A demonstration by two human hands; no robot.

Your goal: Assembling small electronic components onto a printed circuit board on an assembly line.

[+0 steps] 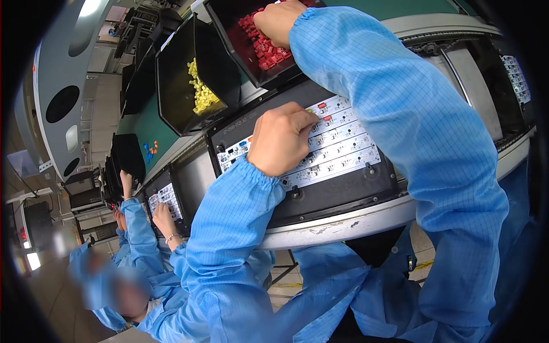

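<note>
My left hand (pixel 280 139) rests curled on a white circuit board panel (pixel 337 150) held in a black fixture (pixel 343 194); its fingertips press near small red parts on the board's upper rows. Whether it holds a part is hidden. My right hand (pixel 279 22) reaches into a black bin (pixel 229 28) of small red components (pixel 269 52), fingers buried among them. Both arms wear light blue sleeves.
A second black bin (pixel 171 74) holds yellow parts (pixel 203 94). The conveyor rail (pixel 343 226) curves along the front. To the left, another person in blue (pixel 140 228) works on a similar board (pixel 166 200). More fixtures sit at the right (pixel 514 74).
</note>
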